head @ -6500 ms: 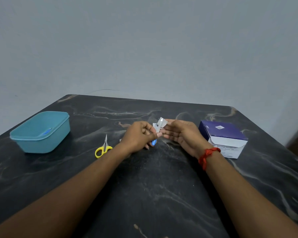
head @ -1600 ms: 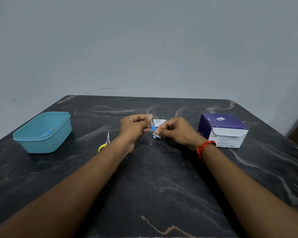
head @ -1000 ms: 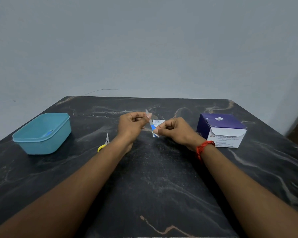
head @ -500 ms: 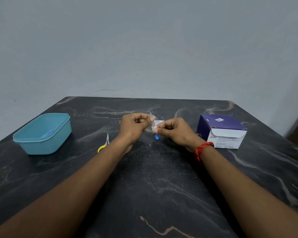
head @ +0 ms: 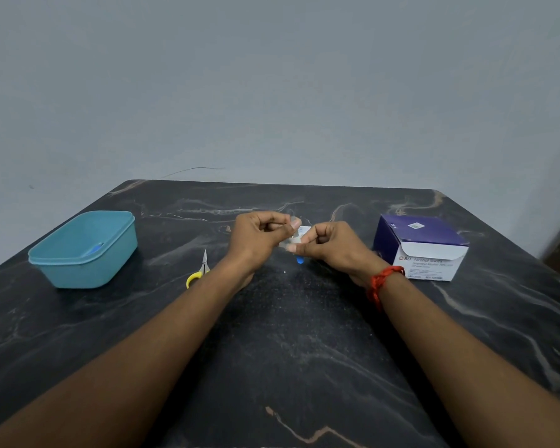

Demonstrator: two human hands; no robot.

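Head view: left hand (head: 256, 241) and right hand (head: 334, 250), grips tight on one flat white sachet (head: 300, 233) over veined black table (head: 288, 337).

Dim, even light, soft shadows, slight blur at the hands, wide-angle bowing.

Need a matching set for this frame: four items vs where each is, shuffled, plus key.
1. teal plastic tub
2. yellow-handled metal scissors
3. purple-and-white cardboard swab box
4. small white-and-blue packet

A. pinched between left hand and right hand
B. farthest left
C. farthest right
D. lying beside the left wrist

Pairs: 1-B, 2-D, 3-C, 4-A
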